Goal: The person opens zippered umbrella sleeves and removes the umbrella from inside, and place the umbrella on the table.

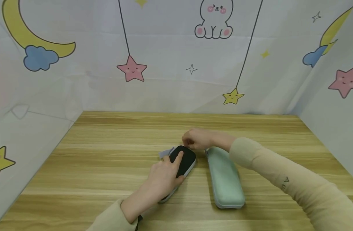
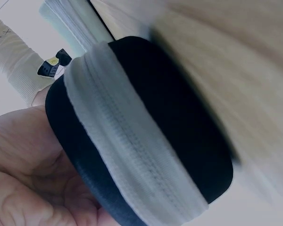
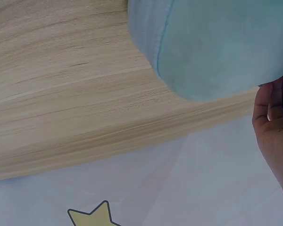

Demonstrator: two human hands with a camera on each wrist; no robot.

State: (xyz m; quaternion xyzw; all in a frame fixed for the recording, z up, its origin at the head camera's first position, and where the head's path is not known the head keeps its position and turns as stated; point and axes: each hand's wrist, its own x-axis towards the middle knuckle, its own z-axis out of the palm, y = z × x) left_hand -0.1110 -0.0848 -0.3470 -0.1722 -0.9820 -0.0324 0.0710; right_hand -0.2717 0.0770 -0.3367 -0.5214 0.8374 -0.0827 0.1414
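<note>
A black zip case (image 1: 188, 157) with a pale grey zip band lies slantwise on the table. My left hand (image 1: 163, 175) grips it from above, index finger stretched along its top and thumb at its right side. The zip band (image 2: 127, 136) runs across the end of the case in the left wrist view. At the far end, my right hand (image 1: 198, 139) pinches with curled fingers at the zip edge; the zipper pull there is hidden by the fingers. A mint green case (image 1: 225, 179) lies beneath and beside the right forearm, and fills the top of the right wrist view.
A lavender-grey strap (image 1: 166, 153) sticks out to the left of the black case. The wooden table (image 1: 92, 160) reaches back to a white curtain (image 1: 170, 96) printed with stars and moons, which also hangs at both sides.
</note>
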